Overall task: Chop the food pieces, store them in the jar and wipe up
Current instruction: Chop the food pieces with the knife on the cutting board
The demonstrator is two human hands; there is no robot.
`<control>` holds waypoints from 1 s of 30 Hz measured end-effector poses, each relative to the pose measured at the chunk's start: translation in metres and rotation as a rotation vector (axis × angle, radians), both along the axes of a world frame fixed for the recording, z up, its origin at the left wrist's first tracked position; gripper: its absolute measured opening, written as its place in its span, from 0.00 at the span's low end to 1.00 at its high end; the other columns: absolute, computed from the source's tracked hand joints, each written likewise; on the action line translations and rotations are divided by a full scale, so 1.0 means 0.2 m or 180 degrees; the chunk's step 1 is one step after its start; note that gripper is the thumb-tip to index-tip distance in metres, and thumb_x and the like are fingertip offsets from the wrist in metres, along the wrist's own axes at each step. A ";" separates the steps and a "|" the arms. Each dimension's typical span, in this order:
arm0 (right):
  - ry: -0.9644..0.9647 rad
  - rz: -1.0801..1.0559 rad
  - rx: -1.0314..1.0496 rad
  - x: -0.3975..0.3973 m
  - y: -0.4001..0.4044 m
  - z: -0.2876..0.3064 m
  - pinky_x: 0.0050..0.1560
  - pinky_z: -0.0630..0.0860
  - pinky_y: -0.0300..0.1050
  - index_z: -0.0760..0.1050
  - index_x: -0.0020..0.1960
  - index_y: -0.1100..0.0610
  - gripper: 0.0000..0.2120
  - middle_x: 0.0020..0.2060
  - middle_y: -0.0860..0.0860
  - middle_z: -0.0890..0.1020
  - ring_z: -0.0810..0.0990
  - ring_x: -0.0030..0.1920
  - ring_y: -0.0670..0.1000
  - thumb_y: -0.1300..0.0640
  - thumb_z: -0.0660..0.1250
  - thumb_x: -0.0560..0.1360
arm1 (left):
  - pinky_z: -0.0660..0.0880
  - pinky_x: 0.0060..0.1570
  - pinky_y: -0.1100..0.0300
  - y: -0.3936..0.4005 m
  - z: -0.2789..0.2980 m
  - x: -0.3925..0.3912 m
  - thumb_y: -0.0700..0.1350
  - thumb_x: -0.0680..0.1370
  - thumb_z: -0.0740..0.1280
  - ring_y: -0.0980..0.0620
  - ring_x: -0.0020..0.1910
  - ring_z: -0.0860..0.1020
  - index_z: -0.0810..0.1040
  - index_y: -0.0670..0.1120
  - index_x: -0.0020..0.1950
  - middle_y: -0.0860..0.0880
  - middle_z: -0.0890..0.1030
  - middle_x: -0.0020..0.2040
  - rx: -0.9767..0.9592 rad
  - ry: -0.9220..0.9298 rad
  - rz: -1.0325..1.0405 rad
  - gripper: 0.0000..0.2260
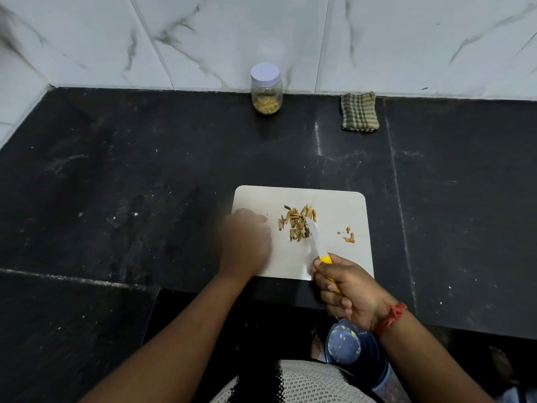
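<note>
Right grip [345,289] around yellow-handled knife [318,245], tan slivers [297,223]

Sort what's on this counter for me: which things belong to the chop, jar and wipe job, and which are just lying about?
Belongs to the job:
- cutting board
- food pieces
- knife, gripped by the right hand
- left hand, resting on the board
- jar, lid on, at the wall
- checked cloth

Lying about:
- blue container below the counter edge
</note>
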State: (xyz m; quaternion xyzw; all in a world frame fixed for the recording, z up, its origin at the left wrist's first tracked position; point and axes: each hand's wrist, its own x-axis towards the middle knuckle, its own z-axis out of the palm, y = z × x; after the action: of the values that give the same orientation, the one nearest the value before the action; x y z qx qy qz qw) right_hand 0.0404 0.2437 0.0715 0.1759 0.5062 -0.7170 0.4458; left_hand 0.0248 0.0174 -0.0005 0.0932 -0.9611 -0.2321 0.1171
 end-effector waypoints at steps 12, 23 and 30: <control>-0.0021 0.0154 -0.0006 -0.02 -0.11 -0.01 0.21 0.57 0.30 0.71 0.47 0.58 0.06 0.27 0.52 0.64 0.56 0.18 0.45 0.57 0.60 0.82 | 0.64 0.56 0.51 -0.13 0.01 0.10 0.52 0.75 0.68 0.50 0.55 0.68 0.80 0.55 0.53 0.53 0.72 0.54 -0.0281 -0.0221 -0.0543 0.08; 0.0086 0.0246 0.0150 0.02 -0.14 0.00 0.22 0.56 0.30 0.70 0.51 0.57 0.04 0.27 0.51 0.65 0.56 0.18 0.46 0.57 0.60 0.82 | 0.64 0.54 0.50 -0.04 0.02 0.05 0.53 0.75 0.68 0.49 0.56 0.69 0.80 0.56 0.52 0.53 0.73 0.54 -0.0308 -0.0318 -0.0608 0.07; 0.0204 0.0236 0.0299 0.04 -0.14 -0.02 0.23 0.57 0.30 0.69 0.51 0.57 0.04 0.27 0.51 0.65 0.57 0.18 0.46 0.56 0.60 0.82 | 0.65 0.57 0.48 -0.02 0.02 0.05 0.56 0.76 0.69 0.49 0.59 0.68 0.79 0.54 0.58 0.51 0.73 0.58 -0.0211 -0.0391 -0.0537 0.12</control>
State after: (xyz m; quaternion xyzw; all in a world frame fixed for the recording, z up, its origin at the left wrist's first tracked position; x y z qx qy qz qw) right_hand 0.0492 0.2162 0.0684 0.1547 0.5595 -0.6807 0.4468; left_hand 0.0352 0.0132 0.0034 0.0220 -0.9781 -0.2030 0.0410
